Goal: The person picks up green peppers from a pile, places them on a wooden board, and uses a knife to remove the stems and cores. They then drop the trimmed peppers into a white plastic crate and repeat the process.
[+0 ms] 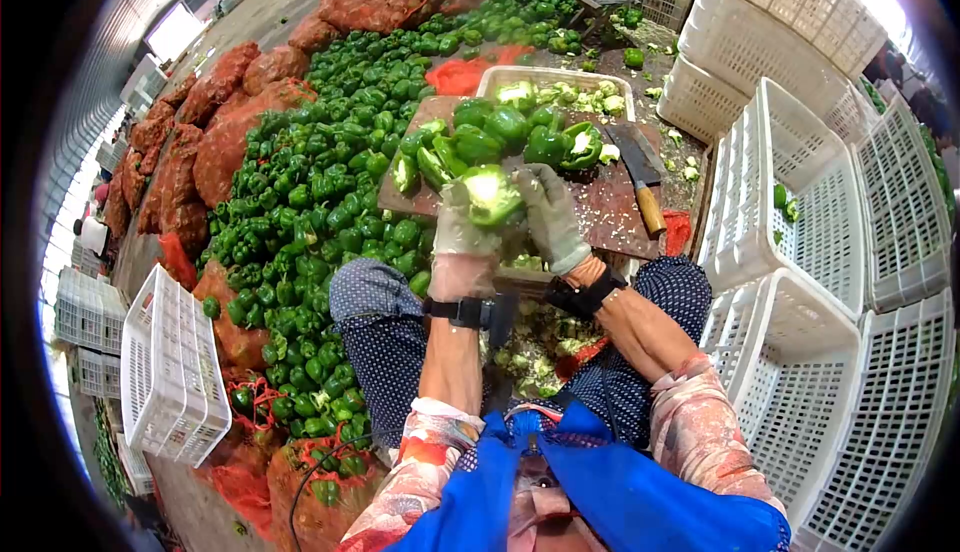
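A cut green bell pepper (492, 195), its pale inside facing up, is held between my two gloved hands over the near edge of the cutting board (612, 214). My left hand (465, 220) is closed on its left side. On the other side, my right hand (550, 217) has its fingers curled against the pepper's right edge; their tips are partly hidden. Just beyond, several whole and cut green peppers (505, 127) lie piled on the board. To the right rests a knife (640, 177) with a wooden handle, among scattered pale seeds.
Behind the board stands a tray (628, 102) of pale pepper cores. A large heap of green peppers (330, 167) spreads to the left, beside red mesh sacks (235, 142). White plastic crates (790, 182) stack along the right; another crate (175, 372) stands at left. Pepper scraps (530, 357) lie between my knees.
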The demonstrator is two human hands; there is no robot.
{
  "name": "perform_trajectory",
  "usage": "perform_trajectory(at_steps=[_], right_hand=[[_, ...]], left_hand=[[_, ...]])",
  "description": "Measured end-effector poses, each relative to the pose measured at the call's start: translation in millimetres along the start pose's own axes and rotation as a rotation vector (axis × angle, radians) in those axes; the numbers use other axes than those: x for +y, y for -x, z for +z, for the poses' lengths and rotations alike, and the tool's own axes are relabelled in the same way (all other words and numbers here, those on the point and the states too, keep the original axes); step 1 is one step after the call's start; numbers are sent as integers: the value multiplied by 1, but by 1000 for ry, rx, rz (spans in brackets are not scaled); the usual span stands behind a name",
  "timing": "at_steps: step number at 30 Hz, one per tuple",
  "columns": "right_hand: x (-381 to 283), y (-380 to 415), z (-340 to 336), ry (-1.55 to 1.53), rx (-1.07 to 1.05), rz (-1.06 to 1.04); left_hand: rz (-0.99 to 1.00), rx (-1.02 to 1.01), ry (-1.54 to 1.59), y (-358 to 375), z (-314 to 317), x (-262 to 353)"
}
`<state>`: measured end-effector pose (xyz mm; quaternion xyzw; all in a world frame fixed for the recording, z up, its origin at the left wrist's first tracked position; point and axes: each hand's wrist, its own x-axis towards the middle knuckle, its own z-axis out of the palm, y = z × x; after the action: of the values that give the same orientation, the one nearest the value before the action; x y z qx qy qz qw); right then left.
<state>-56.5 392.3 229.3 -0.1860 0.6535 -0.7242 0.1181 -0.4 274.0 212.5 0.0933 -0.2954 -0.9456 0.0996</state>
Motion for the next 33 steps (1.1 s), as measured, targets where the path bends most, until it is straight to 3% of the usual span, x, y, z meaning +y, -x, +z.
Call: perform_trajectory(at_steps=[3, 4, 7, 8, 9, 11, 12, 13, 16, 18, 20, 22, 25, 26, 29, 33], right_hand=[[13, 3, 3, 160, -19, -47], [22, 7, 6, 129, -63, -50], [32, 19, 9, 164, -190, -50], [30, 21, 8, 262, -230, -52], [28, 17, 3, 309, -227, -78], [22, 8, -11, 415, -203, -129], [14, 5, -14, 469, -168, -65], [11, 1, -16, 552, -164, -144], [0, 1, -17, 741, -267, -203], [-43, 7, -15, 799, -411, 126], [-46, 4, -17, 964, -509, 168], [-15, 2, -20, 1020, -499, 77], [7, 8, -13, 1059, -377, -153], [7, 2, -12, 1083, -493, -3], [4, 4, -11, 940, -464, -51], [-7, 9, -16, 666, -381, -309]], left_hand=[[73, 125, 19, 13, 7, -3], [-9, -64, 233, 12, 5, 6], [215, 192, 55, 9, 3, 9], [267, 160, -40, 6, -3, 15], [194, 109, -59, 4, -8, 23], [57, 267, -217, -11, -17, 36], [110, 329, -387, -3, 5, 38], [319, 265, -760, 1, 4, 33], [474, -69, -887, -36, -66, -2], [614, -105, -980, -46, -67, -20], [101, -6, -583, -26, -35, -21], [-3, 13, -565, -5, -8, -16], [136, -38, -994, 22, 17, -7], [197, -55, -1169, 24, 17, -5], [362, -30, -1619, 20, 16, 6], [-71, 130, -527, 19, 18, 18]])
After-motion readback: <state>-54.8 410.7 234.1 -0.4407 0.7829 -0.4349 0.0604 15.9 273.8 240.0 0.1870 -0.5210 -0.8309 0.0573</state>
